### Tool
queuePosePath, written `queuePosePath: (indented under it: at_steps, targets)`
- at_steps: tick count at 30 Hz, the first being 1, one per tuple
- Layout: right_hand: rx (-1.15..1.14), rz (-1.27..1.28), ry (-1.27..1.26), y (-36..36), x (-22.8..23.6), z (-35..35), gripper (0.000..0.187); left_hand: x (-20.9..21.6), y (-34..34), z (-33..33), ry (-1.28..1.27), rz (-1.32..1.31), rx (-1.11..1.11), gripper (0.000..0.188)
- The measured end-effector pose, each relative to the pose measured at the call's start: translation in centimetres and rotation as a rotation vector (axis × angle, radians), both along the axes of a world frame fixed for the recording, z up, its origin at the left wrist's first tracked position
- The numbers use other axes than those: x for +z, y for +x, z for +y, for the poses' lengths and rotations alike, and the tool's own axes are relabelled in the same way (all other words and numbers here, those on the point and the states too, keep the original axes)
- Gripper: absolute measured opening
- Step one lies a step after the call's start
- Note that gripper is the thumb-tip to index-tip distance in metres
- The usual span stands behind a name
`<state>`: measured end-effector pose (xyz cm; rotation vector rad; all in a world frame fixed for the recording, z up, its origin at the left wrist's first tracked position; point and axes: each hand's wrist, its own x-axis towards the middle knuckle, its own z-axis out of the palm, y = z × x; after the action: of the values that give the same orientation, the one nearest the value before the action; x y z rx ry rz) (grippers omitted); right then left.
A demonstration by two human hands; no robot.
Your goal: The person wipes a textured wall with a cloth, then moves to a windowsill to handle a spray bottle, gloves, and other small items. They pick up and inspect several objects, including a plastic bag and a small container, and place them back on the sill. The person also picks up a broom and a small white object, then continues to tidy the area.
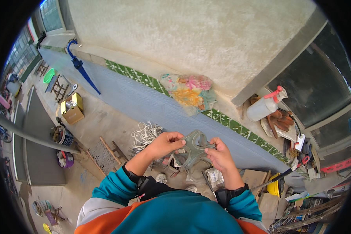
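Note:
In front of my body I hold up a soft grey-green strappy piece (192, 147) with large openings, much like a small pet harness. My left hand (164, 145) pinches its left edge between thumb and fingers. On the opposite side, my right hand (221, 154) grips the right edge the same way, so the piece hangs spread between both hands. Below and left of it lies a tangle of white rope (146, 134). A patterned cloth or bag (190, 93) in pink, yellow and green rests on the ledge beyond my hands.
A blue umbrella (83, 70) hangs against the low wall. Along the ledge at right stand a spray bottle (263, 107) and brown gloves (280, 120). Leftward on the floor are a cardboard box (72, 115) and a bucket (64, 137). A yellow helmet-like item (274, 187) lies at lower right.

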<state>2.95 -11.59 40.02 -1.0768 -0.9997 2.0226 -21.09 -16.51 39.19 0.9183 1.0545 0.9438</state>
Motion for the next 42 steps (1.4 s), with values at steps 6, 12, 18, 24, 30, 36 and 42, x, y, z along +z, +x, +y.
queuePosePath:
  at_steps: [6,12,18,24,30,36,42]
  targets:
    - [0.295,-0.089,0.206,-3.0,-0.7,0.2,0.034,-1.5,-3.5,-4.2,0.019,-0.011,0.187,0.017]
    - [0.217,-0.193,0.184,-0.8,-2.0,1.9,0.033,-3.2,-7.5,-11.4,-0.17,-0.059,0.666,0.013]
    - [0.129,-0.331,0.281,3.5,-4.7,4.1,0.029,-3.0,-8.0,-16.6,-0.22,-0.105,0.989,0.012]
    - [-0.049,-0.606,0.906,3.0,-2.9,5.3,0.031,-2.1,-7.0,-18.1,-0.114,-0.018,1.14,0.018]
    - [-0.135,-0.735,1.362,1.7,-0.5,6.4,0.041,-0.6,-6.6,-19.3,-0.192,-0.021,1.302,0.025]
    - [-0.127,-0.801,1.496,0.0,-1.0,7.6,0.048,-0.9,-10.3,-18.8,-0.136,-0.121,1.409,0.017]
    - [-0.21,-1.087,1.479,-4.7,-2.0,9.7,0.062,-4.1,-20.7,-18.0,-0.071,0.053,1.531,0.011]
